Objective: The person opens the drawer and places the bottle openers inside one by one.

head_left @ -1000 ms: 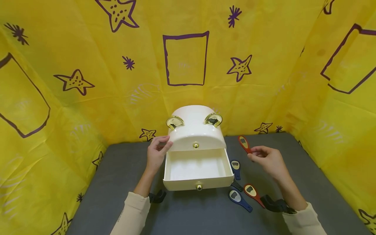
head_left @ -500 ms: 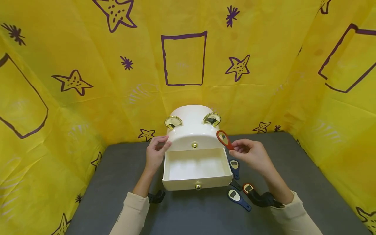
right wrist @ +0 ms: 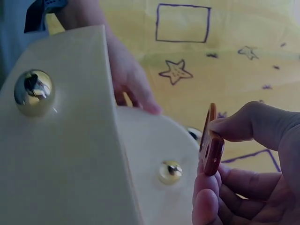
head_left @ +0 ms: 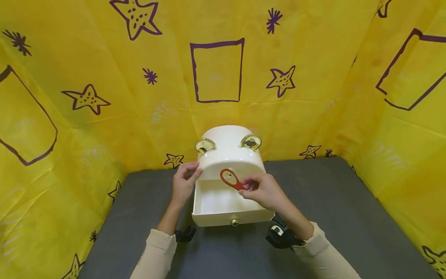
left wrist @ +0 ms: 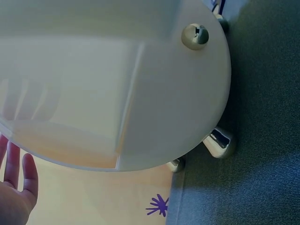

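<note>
Over the pulled-out lower drawer (head_left: 214,219), my right hand (head_left: 265,189) pinches a red bottle opener (head_left: 236,184) by its handle end, thumb on one side and fingers on the other. The opener (right wrist: 213,149) appears nearly edge-on in the right wrist view. A white rounded drawer box (head_left: 228,149) with gold ears and gold knobs stands in the middle of the table. My left hand (head_left: 184,181) rests at the box's left side with loosely bent fingers. Only part of the left hand (left wrist: 16,187) shows in the left wrist view.
Beside the drawer's right front corner lies a blue bottle opener (head_left: 277,230), mostly hidden by the black right wrist strap (head_left: 281,239). A dark opener (head_left: 280,219) is partly under the drawer corner. Yellow patterned cloth (head_left: 216,112) encloses the grey table (head_left: 348,209).
My right hand has carried the red bottle opener leftward, from right of the box to over the lower drawer. The left hand has stayed at the box's side.
</note>
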A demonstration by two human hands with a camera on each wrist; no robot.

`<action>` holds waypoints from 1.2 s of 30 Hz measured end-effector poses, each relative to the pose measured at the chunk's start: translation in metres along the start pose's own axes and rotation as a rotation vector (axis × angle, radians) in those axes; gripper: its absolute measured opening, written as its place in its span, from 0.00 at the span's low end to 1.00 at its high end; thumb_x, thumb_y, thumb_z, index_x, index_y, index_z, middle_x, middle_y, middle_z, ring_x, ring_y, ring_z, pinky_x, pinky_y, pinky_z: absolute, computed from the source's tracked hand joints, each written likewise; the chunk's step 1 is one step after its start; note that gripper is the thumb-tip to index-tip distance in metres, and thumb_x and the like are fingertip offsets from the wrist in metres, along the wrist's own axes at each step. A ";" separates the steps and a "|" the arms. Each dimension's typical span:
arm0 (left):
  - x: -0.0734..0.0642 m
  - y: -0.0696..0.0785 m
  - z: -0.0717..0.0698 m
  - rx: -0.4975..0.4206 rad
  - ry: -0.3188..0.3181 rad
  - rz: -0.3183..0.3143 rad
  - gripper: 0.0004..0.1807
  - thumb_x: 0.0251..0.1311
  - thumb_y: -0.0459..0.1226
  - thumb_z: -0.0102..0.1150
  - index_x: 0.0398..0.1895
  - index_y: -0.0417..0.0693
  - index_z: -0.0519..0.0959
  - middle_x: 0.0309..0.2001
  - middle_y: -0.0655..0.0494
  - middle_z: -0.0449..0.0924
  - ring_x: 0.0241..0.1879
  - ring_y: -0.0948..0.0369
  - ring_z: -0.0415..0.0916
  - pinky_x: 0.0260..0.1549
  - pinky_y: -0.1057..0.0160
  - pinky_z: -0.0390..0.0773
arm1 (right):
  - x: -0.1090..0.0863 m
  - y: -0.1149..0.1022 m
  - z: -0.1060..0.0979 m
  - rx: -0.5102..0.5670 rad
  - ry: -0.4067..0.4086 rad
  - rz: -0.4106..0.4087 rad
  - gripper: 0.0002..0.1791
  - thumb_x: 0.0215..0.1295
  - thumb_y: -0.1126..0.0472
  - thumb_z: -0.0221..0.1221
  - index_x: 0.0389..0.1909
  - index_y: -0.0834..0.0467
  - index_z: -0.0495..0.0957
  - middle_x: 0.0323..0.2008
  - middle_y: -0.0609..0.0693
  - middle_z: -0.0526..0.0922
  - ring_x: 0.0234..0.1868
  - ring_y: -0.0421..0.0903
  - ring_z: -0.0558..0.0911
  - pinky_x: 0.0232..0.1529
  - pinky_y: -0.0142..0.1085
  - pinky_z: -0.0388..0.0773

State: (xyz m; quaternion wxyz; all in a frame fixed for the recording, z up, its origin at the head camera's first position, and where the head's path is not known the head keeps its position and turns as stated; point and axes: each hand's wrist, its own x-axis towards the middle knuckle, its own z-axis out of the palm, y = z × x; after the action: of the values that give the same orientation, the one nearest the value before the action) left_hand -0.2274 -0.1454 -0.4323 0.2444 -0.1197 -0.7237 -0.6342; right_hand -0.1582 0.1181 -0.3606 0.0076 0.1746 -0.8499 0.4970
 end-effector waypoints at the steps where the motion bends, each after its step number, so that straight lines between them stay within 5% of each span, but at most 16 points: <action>1: 0.000 -0.001 0.000 -0.003 0.003 0.010 0.12 0.54 0.31 0.69 0.41 0.33 0.83 0.45 0.49 0.80 0.44 0.73 0.74 0.37 0.77 0.76 | 0.001 0.000 0.004 0.001 -0.015 -0.002 0.10 0.51 0.65 0.70 0.34 0.66 0.83 0.25 0.52 0.82 0.26 0.39 0.76 0.29 0.27 0.76; 8: -0.002 -0.003 0.000 -0.024 0.014 0.047 0.12 0.54 0.33 0.70 0.39 0.35 0.83 0.43 0.60 0.80 0.44 0.71 0.74 0.35 0.77 0.76 | 0.010 -0.003 0.031 -0.012 -0.112 -0.006 0.07 0.51 0.66 0.67 0.30 0.65 0.82 0.24 0.50 0.81 0.26 0.38 0.75 0.28 0.25 0.74; 17: 0.000 -0.001 0.000 -0.001 -0.006 -0.034 0.12 0.54 0.27 0.68 0.42 0.30 0.82 0.47 0.39 0.77 0.45 0.73 0.73 0.37 0.78 0.76 | 0.024 -0.010 0.054 -0.260 -0.137 -0.045 0.05 0.45 0.65 0.68 0.21 0.60 0.81 0.18 0.45 0.79 0.21 0.36 0.71 0.23 0.26 0.68; 22: 0.002 0.001 0.000 -0.011 -0.012 -0.064 0.13 0.54 0.25 0.67 0.43 0.28 0.81 0.48 0.38 0.77 0.45 0.73 0.73 0.38 0.77 0.77 | 0.029 -0.012 0.065 -0.344 -0.151 -0.070 0.06 0.43 0.65 0.69 0.17 0.58 0.80 0.15 0.45 0.78 0.18 0.38 0.68 0.20 0.27 0.64; 29: 0.001 0.029 0.002 -0.021 -0.025 -0.062 0.12 0.54 0.23 0.65 0.42 0.24 0.79 0.45 0.49 0.77 0.44 0.73 0.74 0.37 0.78 0.77 | 0.035 -0.014 0.076 -0.403 -0.167 -0.039 0.11 0.44 0.63 0.69 0.12 0.57 0.77 0.11 0.42 0.71 0.17 0.40 0.65 0.19 0.28 0.61; 36: -0.002 0.033 0.003 -0.019 -0.016 -0.064 0.13 0.54 0.24 0.65 0.42 0.25 0.80 0.46 0.38 0.77 0.42 0.72 0.74 0.36 0.78 0.77 | 0.038 -0.011 0.086 -0.530 -0.232 0.005 0.22 0.43 0.65 0.69 0.07 0.52 0.63 0.10 0.40 0.58 0.16 0.40 0.59 0.18 0.29 0.55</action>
State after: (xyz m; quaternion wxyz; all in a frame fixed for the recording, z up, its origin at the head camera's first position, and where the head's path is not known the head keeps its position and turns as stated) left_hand -0.2104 -0.1369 -0.4050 0.2170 -0.1041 -0.7232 -0.6473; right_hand -0.1767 0.0291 -0.3884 -0.0454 0.2202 -0.9458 0.2345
